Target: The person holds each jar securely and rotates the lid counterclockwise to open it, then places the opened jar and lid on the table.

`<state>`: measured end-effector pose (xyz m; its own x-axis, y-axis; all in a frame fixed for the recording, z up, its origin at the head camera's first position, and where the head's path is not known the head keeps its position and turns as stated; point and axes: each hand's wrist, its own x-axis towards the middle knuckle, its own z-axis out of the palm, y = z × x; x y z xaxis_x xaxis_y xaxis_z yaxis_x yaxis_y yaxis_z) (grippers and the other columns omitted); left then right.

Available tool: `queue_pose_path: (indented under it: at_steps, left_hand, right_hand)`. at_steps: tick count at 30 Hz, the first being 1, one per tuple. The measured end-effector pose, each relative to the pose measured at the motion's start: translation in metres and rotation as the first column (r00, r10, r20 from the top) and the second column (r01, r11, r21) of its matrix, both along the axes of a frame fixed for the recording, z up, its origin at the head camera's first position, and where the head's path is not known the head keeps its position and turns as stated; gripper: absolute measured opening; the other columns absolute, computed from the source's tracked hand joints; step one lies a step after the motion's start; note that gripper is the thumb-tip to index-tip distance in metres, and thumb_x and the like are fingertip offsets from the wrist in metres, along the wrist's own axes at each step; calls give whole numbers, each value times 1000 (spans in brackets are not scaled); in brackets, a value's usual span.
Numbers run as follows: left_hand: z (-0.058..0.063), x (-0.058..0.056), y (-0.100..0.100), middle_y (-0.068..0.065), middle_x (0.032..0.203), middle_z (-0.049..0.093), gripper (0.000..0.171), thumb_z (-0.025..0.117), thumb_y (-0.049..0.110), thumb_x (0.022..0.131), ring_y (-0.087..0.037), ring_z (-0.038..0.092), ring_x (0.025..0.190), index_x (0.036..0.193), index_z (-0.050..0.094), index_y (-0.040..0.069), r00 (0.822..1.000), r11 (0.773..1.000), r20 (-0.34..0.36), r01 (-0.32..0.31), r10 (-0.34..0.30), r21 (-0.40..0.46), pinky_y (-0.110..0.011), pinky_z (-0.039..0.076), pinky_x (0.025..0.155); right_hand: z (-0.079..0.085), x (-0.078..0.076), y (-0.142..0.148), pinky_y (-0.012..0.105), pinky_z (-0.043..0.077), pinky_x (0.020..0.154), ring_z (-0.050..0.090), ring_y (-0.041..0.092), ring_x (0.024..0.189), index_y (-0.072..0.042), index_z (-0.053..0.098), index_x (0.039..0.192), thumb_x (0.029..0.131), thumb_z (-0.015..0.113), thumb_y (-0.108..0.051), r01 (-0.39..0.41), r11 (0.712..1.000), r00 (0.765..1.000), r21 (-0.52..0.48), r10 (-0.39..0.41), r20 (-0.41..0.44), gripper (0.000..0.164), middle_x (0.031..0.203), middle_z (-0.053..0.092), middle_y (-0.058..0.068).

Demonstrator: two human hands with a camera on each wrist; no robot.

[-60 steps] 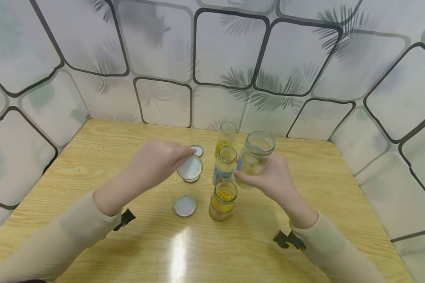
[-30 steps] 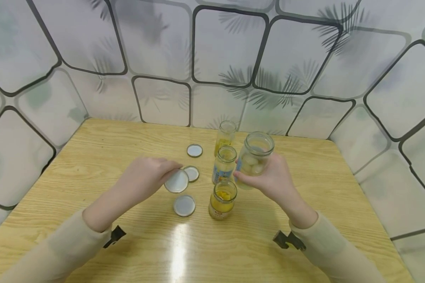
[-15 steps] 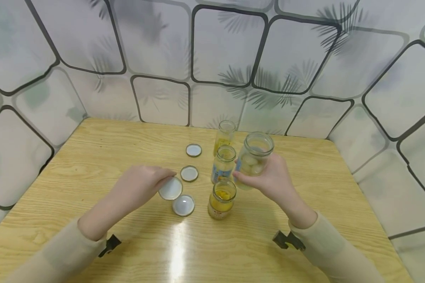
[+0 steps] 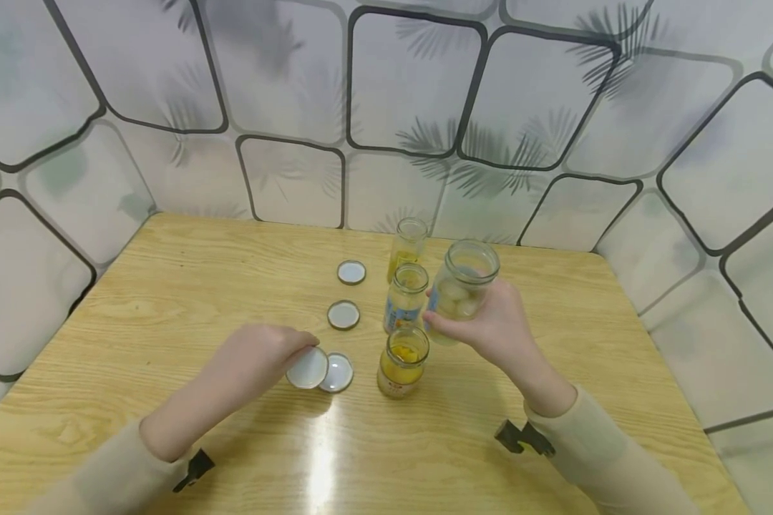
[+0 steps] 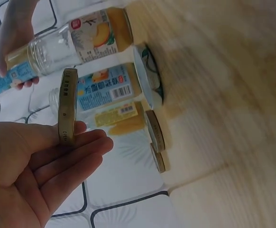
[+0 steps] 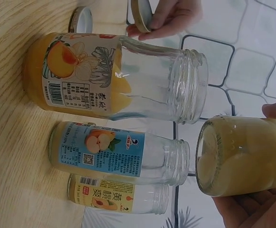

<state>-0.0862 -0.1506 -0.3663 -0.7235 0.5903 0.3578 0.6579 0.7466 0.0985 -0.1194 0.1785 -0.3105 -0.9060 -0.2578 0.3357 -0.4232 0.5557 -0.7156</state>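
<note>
My left hand (image 4: 258,357) pinches a jar lid (image 4: 308,368) by its edge, and in the left wrist view that lid (image 5: 68,107) stands on edge between thumb and fingers. It hangs above the table, partly overlapping another lid (image 4: 338,373) in the head view. My right hand (image 4: 499,322) grips an uncapped glass jar (image 4: 459,297) with pale fruit pieces in cloudy liquid, held up off the table. Beside it stand three open jars in a row: the peach jar (image 4: 401,368) nearest, a blue-labelled jar (image 4: 404,304) behind, and a slim yellow-labelled jar (image 4: 406,257) farthest.
Two more lids, a middle lid (image 4: 343,315) and a far lid (image 4: 351,272), lie white side up left of the jars on the wooden table (image 4: 522,458). A patterned wall (image 4: 412,86) borders the table at the back and sides.
My left hand has moved toward me and to the left with its lid, from over the middle lid to beside the nearest one. The right hand has kept its jar nearly still.
</note>
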Motion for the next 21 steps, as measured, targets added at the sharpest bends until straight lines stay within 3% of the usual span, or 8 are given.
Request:
queue_pose_path:
  at_steps: [14, 21]
  left_hand:
    - [-17, 21, 12, 7, 79, 74, 21, 81, 5, 80, -6, 67, 67, 95, 74, 18, 998, 995, 11, 63, -62, -83, -22, 53, 56]
    - [-20, 28, 18, 6, 77, 74, 27, 83, 0, 76, -5, 65, 65, 96, 74, 16, 995, 991, 56, 86, -81, -107, -20, 52, 56]
  right_hand:
    - [0, 1, 0, 42, 56, 95, 76, 24, 100, -6, 74, 112, 79, 90, -5, 12, 1000, 1000, 6, -12, 10, 37, 103, 81, 8]
    - [1, 2, 0, 46, 56, 96, 76, 25, 101, -4, 74, 113, 79, 91, -6, 1, 1000, 1000, 11, -1, 4, 38, 104, 82, 8]
